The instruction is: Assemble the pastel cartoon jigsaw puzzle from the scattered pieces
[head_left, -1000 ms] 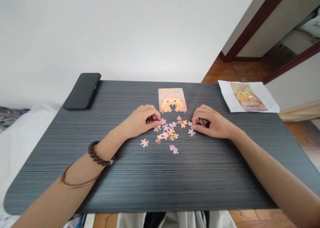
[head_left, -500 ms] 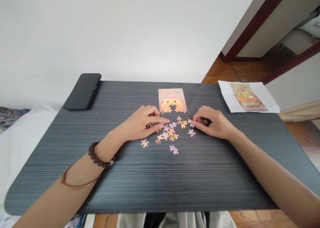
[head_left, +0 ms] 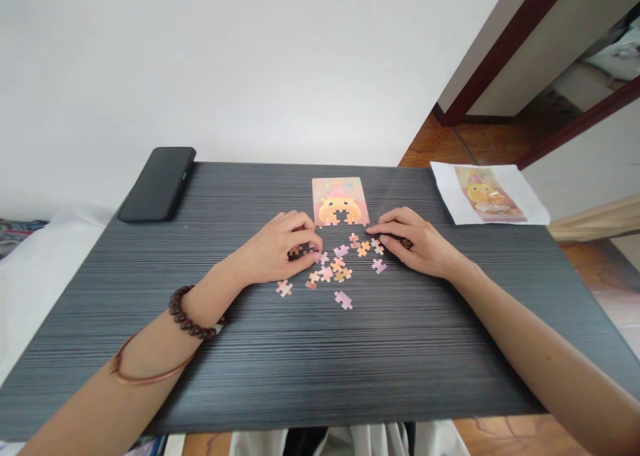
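Note:
A partly assembled jigsaw puzzle (head_left: pixel 339 191) with a yellow cartoon animal in a pink hat lies flat, a gap along its lower middle. Loose pieces spread below it, among them a lilac piece (head_left: pixel 343 300) nearest me and an orange piece (head_left: pixel 363 249). My left hand (head_left: pixel 280 248) is curled over the left of the pile, thumb and forefinger closed on a puzzle piece mostly hidden by the fingertips. Other pieces show under its palm. My right hand (head_left: pixel 417 243) rests open, forefinger stretched toward the puzzle's lower right corner, thumb beside a pale piece (head_left: pixel 377 246).
A black phone-like slab (head_left: pixel 158 184) lies at the table's back left. At the back right, a white sheet (head_left: pixel 445 186) carries a printed picture of the same animal. The dark grained table (head_left: pixel 260 369) meets a white wall (head_left: pixel 250 69) behind.
My left forefinger has drawn back and curled toward the thumb. My right thumb and forefinger have parted, leaving the pale piece on the table. The view has shifted slightly.

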{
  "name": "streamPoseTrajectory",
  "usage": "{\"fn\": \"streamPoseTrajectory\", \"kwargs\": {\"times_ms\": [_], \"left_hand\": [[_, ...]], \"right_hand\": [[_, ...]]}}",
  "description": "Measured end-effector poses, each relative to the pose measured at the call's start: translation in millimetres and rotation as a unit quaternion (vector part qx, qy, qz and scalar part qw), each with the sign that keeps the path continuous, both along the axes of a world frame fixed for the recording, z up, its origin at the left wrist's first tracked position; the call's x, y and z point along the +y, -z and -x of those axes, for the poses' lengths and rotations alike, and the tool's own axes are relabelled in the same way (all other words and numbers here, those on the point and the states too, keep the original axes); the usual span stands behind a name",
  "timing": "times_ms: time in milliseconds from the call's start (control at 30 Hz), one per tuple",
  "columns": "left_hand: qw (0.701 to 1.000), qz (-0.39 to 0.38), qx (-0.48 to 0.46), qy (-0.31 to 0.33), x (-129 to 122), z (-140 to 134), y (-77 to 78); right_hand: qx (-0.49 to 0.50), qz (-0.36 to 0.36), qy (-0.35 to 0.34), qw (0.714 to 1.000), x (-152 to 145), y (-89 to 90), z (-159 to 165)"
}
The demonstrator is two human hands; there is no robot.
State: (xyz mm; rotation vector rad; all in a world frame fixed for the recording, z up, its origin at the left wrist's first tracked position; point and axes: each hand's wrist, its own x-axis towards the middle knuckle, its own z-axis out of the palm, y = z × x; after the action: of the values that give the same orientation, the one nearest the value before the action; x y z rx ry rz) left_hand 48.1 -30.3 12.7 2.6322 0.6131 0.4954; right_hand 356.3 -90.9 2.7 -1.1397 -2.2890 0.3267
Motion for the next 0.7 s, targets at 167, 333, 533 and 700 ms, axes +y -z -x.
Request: {"fn": "streamPoseTrajectory", "kwargs": {"times_ms": [167,333,533,700], "left_hand": [[0.999,0.038,0.004,-0.011,0.9,-0.7,-1.0],[0.998,0.056,-0.003,-0.019,3.1,-1.4,-0.1],[0.998,0.049,-0.021,-0.019,4.9,-1.7,3.6],[0.999,0.031,-0.028,-0.024,4.3,-1.2,5.0]], "right_hand": [[0.007,0.020,-0.011,1.000,-0.3,-1.9,-0.4],[0.046,0.048,-0.044,0.997,-1.0,-3.3,-4.7],[0.067,0.070,-0.090,0.991,1.2,-6.1,-8.2],[0.036,0.063,-0.097,0.993,3.2,-4.5,-8.1]]}}
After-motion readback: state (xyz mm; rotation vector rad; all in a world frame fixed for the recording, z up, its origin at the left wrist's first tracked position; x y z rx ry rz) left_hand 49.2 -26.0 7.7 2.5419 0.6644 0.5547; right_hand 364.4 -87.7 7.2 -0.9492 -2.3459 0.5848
